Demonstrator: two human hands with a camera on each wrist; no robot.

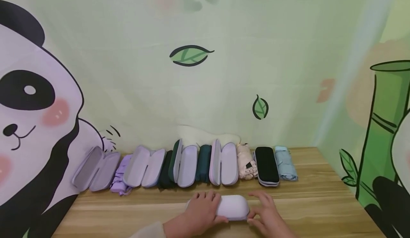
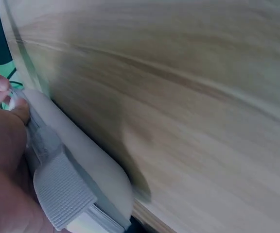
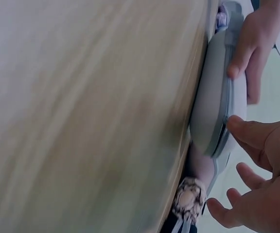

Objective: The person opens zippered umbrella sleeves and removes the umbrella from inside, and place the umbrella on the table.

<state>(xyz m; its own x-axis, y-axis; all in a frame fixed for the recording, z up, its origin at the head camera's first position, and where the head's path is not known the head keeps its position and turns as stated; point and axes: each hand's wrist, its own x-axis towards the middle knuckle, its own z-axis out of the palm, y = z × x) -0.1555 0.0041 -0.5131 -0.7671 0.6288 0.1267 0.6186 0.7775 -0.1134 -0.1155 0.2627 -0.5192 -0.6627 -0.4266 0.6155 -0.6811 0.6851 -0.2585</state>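
A white zip-up case [image 1: 234, 206] with a pale grey zip band lies lengthwise near the front of the table. My left hand [image 1: 203, 211] grips it from above around its left half, thumb along the near side. In the left wrist view, a grey fabric strap [image 2: 64, 189] stands out at one end of the case. At the case's right end, the thumb and a finger of my right hand [image 1: 268, 215] pinch at the zipper pull [image 3: 224, 122], which they partly cover. My other right fingers spread away from the case. The zip seam looks closed along the visible side.
Along the back of the wooden table [image 1: 314, 202] runs a row of cases and folded umbrellas. Among them are an open lilac case [image 1: 104, 175], a purple umbrella [image 1: 120, 182], a dark green umbrella [image 1: 203, 163], a closed black case [image 1: 267, 164] and a light blue umbrella [image 1: 286, 163].
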